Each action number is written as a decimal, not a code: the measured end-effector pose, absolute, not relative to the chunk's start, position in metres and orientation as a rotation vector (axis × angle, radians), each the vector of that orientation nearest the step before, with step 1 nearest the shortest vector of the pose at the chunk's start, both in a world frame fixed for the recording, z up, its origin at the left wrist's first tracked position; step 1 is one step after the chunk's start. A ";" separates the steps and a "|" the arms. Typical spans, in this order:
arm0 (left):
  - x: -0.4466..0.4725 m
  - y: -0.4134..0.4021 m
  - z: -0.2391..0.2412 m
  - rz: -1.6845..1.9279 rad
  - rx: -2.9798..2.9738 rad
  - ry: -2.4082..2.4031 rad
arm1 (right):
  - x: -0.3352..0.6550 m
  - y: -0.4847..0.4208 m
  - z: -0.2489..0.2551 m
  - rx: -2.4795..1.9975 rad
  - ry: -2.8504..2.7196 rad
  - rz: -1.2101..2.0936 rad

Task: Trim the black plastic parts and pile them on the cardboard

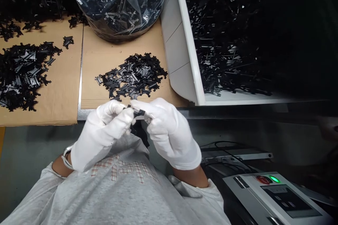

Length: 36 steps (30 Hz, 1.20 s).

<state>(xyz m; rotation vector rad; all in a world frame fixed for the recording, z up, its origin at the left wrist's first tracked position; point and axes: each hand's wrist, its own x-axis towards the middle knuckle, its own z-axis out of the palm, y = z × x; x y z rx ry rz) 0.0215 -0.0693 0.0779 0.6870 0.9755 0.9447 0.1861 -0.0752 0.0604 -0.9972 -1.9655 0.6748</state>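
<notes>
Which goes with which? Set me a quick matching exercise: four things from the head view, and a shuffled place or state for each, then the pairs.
Things:
1. Small black piece
2. Clear plastic bag
3. White bin
4. Green light

Places or states:
A. Right of the middle pile of black parts
B. Lit, beside a red button
C. Between the fingers of the gloved left hand and right hand
D. Directly beyond the middle pile

Pairs: 1-C, 2-D, 3-A, 4-B

Left hand (101, 133): gloved, thumb and fingers pinched | Right hand (170, 132): gloved, fingers curled, facing left hand | Forearms (191, 176): converging from near side
</notes>
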 end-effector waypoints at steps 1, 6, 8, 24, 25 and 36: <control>0.022 -0.069 0.080 0.948 0.687 0.979 | 0.186 -0.075 0.061 -0.999 -1.971 0.620; 0.023 -0.069 0.082 0.948 0.693 1.021 | 0.183 -0.076 0.066 -1.053 -2.056 0.367; 0.021 -0.070 0.079 0.941 0.722 1.006 | 0.182 -0.076 0.067 -1.068 -2.080 0.310; 0.021 -0.074 0.095 0.841 0.597 1.102 | 0.182 -0.075 0.058 -1.008 -2.067 0.346; 0.022 -0.074 0.098 0.833 0.590 1.119 | 0.181 -0.075 0.060 -1.006 -2.074 0.338; 0.016 -0.072 0.083 0.838 0.635 0.966 | 0.179 -0.070 0.059 -1.158 -1.939 0.225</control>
